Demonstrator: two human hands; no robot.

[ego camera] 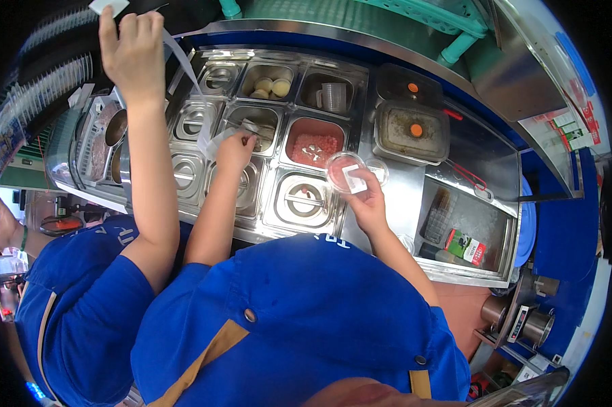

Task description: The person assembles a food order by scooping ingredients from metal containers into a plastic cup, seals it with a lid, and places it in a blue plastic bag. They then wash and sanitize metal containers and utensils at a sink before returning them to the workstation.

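Note:
My right hand (369, 196) holds a clear round plastic cup (342, 173) by its side; a white label bearing writing is on it. The cup is beside a steel pan of pink pearls (313, 145). My left hand (237, 150) has its fingertips pinched over the rim of the middle steel pan (262, 119), near a small clear piece. What the fingers pinch is too small to tell. A translucent strip (202, 135) runs from near this hand up to a co-worker's raised hand (133, 56), which holds a white piece.
Lidded steel pans (305, 201) surround the open ones. One pan holds pale round pieces (273, 87), another a measuring jug (332, 96). Lidded containers (411, 131) stand right, above an open well with a milk carton (465, 246). A co-worker in blue (82, 305) stands close at left.

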